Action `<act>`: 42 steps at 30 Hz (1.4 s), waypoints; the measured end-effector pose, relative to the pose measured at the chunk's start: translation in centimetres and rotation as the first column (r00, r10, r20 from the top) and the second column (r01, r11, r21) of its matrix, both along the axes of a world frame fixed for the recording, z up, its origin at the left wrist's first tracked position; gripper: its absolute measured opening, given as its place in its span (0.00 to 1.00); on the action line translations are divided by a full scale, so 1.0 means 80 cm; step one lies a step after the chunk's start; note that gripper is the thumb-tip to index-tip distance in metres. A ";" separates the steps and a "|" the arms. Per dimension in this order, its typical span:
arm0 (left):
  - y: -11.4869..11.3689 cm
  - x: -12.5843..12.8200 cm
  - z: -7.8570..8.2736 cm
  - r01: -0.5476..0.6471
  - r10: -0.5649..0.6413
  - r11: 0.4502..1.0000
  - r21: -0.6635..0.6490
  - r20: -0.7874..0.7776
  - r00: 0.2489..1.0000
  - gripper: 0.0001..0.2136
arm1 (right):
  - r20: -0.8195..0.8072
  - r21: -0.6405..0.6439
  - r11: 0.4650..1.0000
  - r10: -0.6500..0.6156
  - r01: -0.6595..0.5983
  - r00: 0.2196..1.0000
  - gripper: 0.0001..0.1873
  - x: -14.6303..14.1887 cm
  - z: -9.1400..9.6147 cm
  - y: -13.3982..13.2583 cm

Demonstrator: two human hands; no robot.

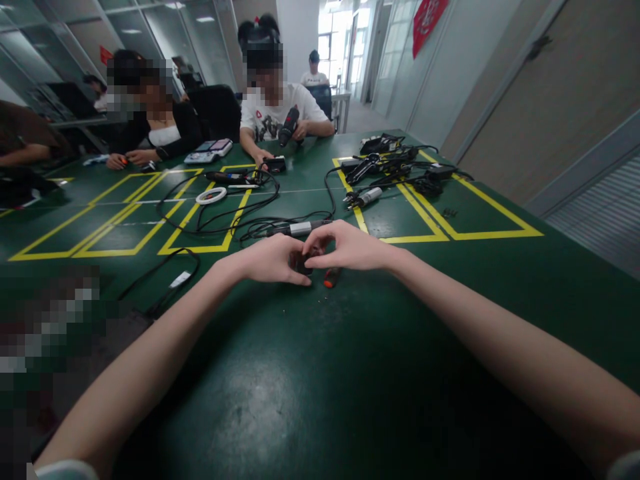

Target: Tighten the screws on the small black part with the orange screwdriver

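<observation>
In the middle of the head view my left hand (pixel 273 259) and my right hand (pixel 353 248) come together just over the green table (pixel 270 373). A small dark, shiny object (pixel 301 263) sits between their fingers; its kind is not clear. My left hand curls round it from the left, thumb stretched along the near side. From the right, my right hand's thumb and forefinger close on its edge in a pinch. Directly below my right hand lies a short dark handle with an orange end (pixel 329 279), its far part hidden by the hand.
Beyond my hands run black cables with a grey connector (pixel 301 229). A white ring (pixel 211 195) lies left, a cable pile (pixel 385 163) right. Yellow tape marks rectangles. Opposite, a person (pixel 280 107) holds a power drill (pixel 289 125); another person (pixel 163 127) sits farther left.
</observation>
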State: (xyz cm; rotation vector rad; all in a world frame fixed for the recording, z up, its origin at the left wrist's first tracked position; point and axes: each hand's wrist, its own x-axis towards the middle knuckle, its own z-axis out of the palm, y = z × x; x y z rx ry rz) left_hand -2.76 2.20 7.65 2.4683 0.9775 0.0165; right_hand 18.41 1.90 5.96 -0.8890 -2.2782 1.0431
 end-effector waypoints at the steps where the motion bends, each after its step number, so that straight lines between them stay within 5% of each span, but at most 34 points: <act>1: 0.002 0.001 -0.006 0.019 -0.018 0.999 -0.037 0.034 0.999 0.16 | 0.020 0.028 1.000 0.007 -0.008 1.000 0.11 -0.002 0.000 -0.002; 6: 0.006 0.004 -0.020 0.013 0.000 0.989 -0.145 0.089 0.996 0.17 | 0.088 0.075 0.996 0.041 -0.048 0.995 0.09 -0.008 -0.004 -0.007; 11: -0.001 -0.005 0.000 -0.105 0.083 0.987 -0.118 -0.178 0.981 0.25 | 0.093 0.193 0.981 0.008 -0.026 0.996 0.08 -0.009 -0.007 -0.006; 15: -0.010 -0.014 0.016 -0.169 0.062 0.958 -0.231 -0.409 0.910 0.22 | 0.045 0.236 0.972 -0.007 -0.004 0.999 0.07 -0.008 0.002 -0.008; 20: -0.022 -0.006 0.011 -0.188 0.005 0.920 -0.343 -0.470 0.883 0.15 | -0.071 0.271 0.957 -0.090 0.106 0.993 0.07 0.002 0.028 -0.022; 24: -0.023 0.001 0.004 -0.180 0.010 0.914 -0.364 -0.422 0.907 0.06 | 0.025 0.274 0.956 -0.117 0.106 0.993 0.07 0.015 0.023 -0.046; 30: -0.016 0.002 -0.006 -0.117 0.000 0.910 -0.398 -0.282 0.959 0.03 | 0.183 0.338 0.928 -0.227 0.155 0.957 0.09 0.011 -0.031 -0.074; 38: -0.004 -0.001 -0.015 -0.097 0.068 0.980 -0.176 -0.168 0.984 0.12 | 0.183 0.418 0.894 -0.255 0.160 0.949 0.15 0.015 -0.044 -0.079; 42: 0.002 -0.002 -0.020 -0.079 0.078 0.980 -0.181 -0.015 0.997 0.21 | 0.231 0.474 0.861 -0.322 0.183 0.918 0.15 0.040 -0.046 -0.066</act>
